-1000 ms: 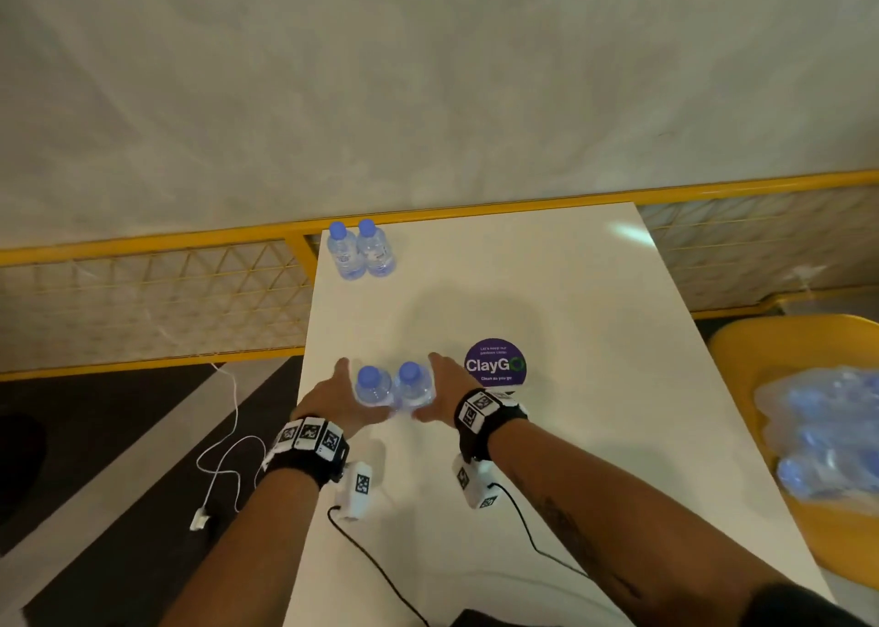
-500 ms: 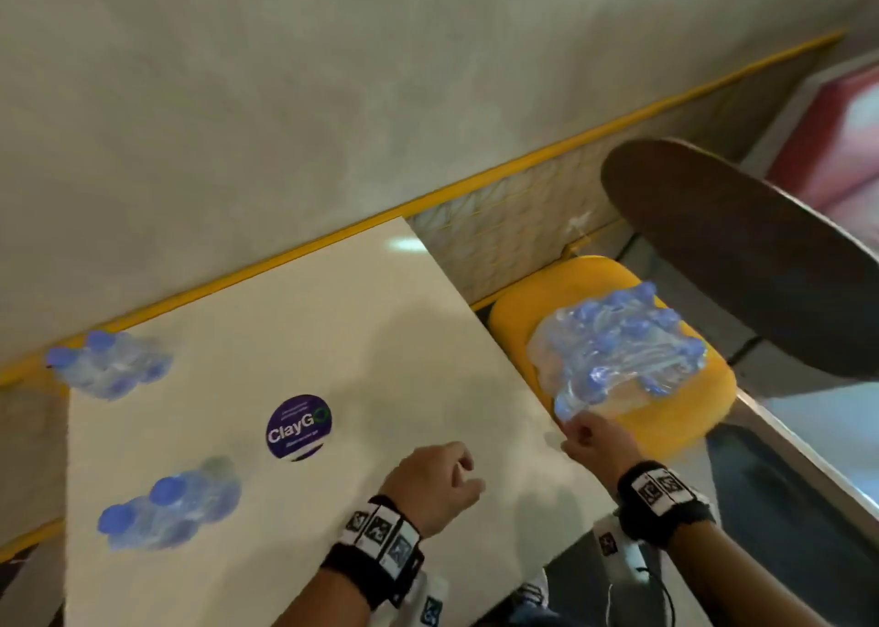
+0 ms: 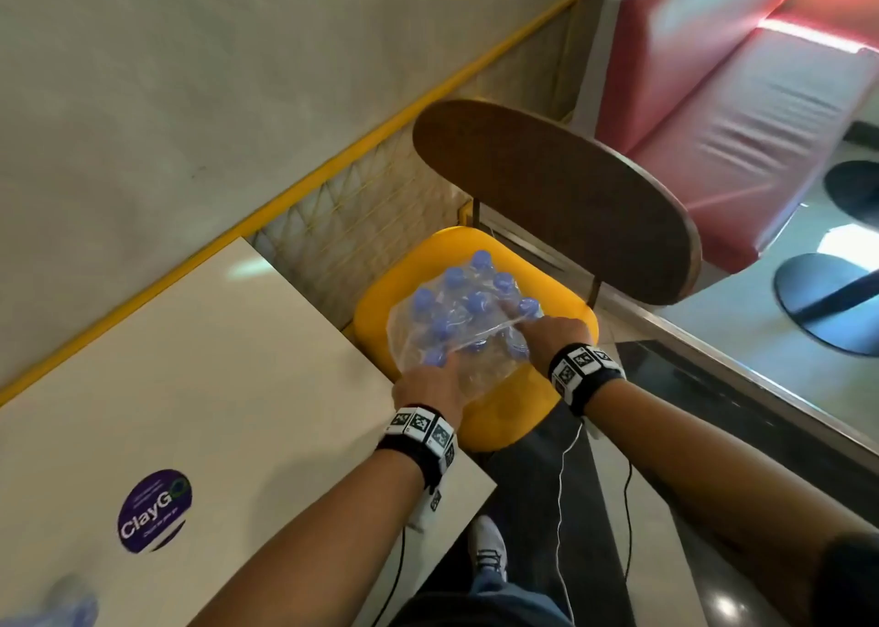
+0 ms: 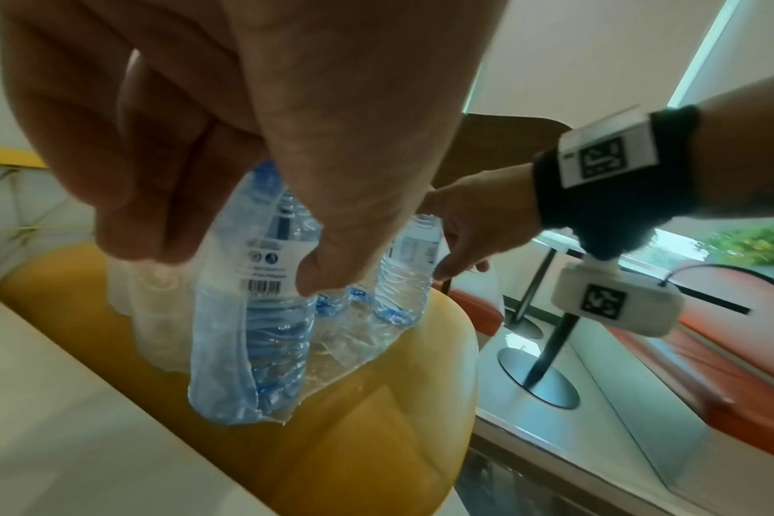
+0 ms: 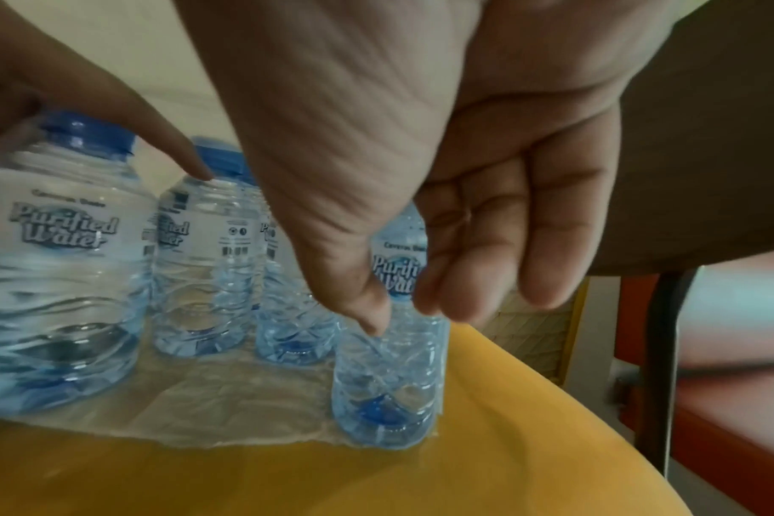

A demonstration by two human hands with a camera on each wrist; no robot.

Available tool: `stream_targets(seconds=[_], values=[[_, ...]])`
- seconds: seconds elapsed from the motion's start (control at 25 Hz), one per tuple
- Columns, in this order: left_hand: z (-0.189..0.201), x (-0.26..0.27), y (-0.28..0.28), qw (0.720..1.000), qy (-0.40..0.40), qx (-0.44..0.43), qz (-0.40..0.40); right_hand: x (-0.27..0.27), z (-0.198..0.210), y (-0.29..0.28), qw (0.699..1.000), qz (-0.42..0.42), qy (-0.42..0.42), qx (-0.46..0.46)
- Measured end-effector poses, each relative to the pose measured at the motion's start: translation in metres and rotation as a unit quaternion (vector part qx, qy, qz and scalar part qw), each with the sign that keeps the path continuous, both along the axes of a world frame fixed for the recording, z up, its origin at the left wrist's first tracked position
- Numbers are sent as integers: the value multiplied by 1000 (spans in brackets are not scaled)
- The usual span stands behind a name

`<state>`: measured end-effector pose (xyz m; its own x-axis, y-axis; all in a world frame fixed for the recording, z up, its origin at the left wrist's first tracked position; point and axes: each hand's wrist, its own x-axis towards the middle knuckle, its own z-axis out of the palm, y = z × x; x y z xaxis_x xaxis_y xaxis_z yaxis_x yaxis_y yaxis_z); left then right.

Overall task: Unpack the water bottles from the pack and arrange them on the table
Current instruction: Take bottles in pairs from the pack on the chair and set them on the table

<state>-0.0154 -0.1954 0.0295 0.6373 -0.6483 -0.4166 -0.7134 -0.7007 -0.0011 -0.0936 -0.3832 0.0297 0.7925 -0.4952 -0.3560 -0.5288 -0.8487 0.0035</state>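
Note:
The torn plastic pack [image 3: 456,331] of blue-capped water bottles stands on a yellow chair seat [image 3: 504,417] beside the white table [image 3: 238,388]. My left hand [image 3: 433,384] is at the pack's near corner. In the left wrist view this hand [image 4: 226,268] has thumb and curled fingers round the top of a bottle [image 4: 253,331]. My right hand [image 3: 547,331] reaches into the pack's right side. In the right wrist view its thumb and fingers [image 5: 407,314] sit either side of the end bottle [image 5: 387,384], which stands on the loose wrap.
A blurred bottle [image 3: 62,598] shows at the table's near left corner, by a purple round sticker [image 3: 154,510]. The chair's brown backrest [image 3: 561,198] rises behind the pack. A red bench [image 3: 737,103] lies beyond, and a yellow railing [image 3: 285,189] borders the table.
My view swung right from the table to the chair. Both hands left the two bottles set on the table and moved onto the pack, each taking a bottle.

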Motion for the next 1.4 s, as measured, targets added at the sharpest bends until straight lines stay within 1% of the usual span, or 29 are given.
stream_targets(seconds=[0.08, 0.12, 0.16, 0.2, 0.24, 0.28, 0.4, 0.48, 0.56, 0.64, 0.72, 0.8, 0.84, 0.92, 1.0, 1.04, 1.12, 1.16, 1.24, 1.28, 1.4], values=[[-6, 1, -3, 1000, -19, -7, 15, -3, -4, -2, 1000, -7, 0, -14], [-4, 0, -4, 999, -17, -8, 40, -5, -9, 0, 1000, -18, -4, -24], [-7, -2, -2, 1000, -23, -6, 15, -6, -12, 2, 999, -23, -10, -32], [-8, -6, 0, 1000, -2, -13, 0, -5, -18, 4, 999, -16, -12, -31], [-11, -7, 1, 1000, -5, -11, 3, -1, -20, 4, 999, -11, -19, -24], [-13, -6, 1, 999, -20, -22, -12, 4, -21, 2, 1000, -6, -26, -12], [-9, 3, -1, 995, 10, -96, 31, 19, -20, -10, 999, 28, -31, 13], [-9, 11, -3, 989, 35, -135, 39, 21, -25, -17, 999, 23, -26, 37], [-10, 21, -6, 982, 59, -164, 73, 17, -34, -17, 997, 7, -36, 70], [-12, 21, -10, 982, 50, -152, 101, 12, -43, -13, 996, -5, -50, 77], [-15, 17, -13, 981, 54, -116, 143, 8, -47, -6, 995, -15, -61, 82], [-20, 11, -13, 981, 65, -81, 161, 4, -49, -3, 993, -20, -69, 93], [-23, 7, -11, 980, 71, -86, 167, 1, -49, -2, 992, -22, -74, 101], [-27, 1, -2, 972, 87, -130, 173, -9, -47, -2, 988, -36, -92, 119], [-24, -6, 13, 964, 97, -202, 145, -26, -44, 0, 980, -59, -124, 141], [-20, -7, 24, 955, 107, -248, 125, -35, -42, 3, 975, -73, -145, 150], [-8, -6, 49, 926, 147, -330, 110, -49, -36, 18, 963, -90, -188, 172], [-2, -5, 64, 912, 168, -355, 116, -54, -31, 30, 955, -86, -214, 187], [9, 1, 102, 896, 184, -376, 149, -54, -22, 61, 939, -67, -251, 227], [12, 4, 118, 895, 183, -373, 162, -53, -16, 76, 933, -60, -253, 251], [24, 22, 198, 901, 151, -342, 222, -23, -4, 144, 925, 2, -222, 308]])
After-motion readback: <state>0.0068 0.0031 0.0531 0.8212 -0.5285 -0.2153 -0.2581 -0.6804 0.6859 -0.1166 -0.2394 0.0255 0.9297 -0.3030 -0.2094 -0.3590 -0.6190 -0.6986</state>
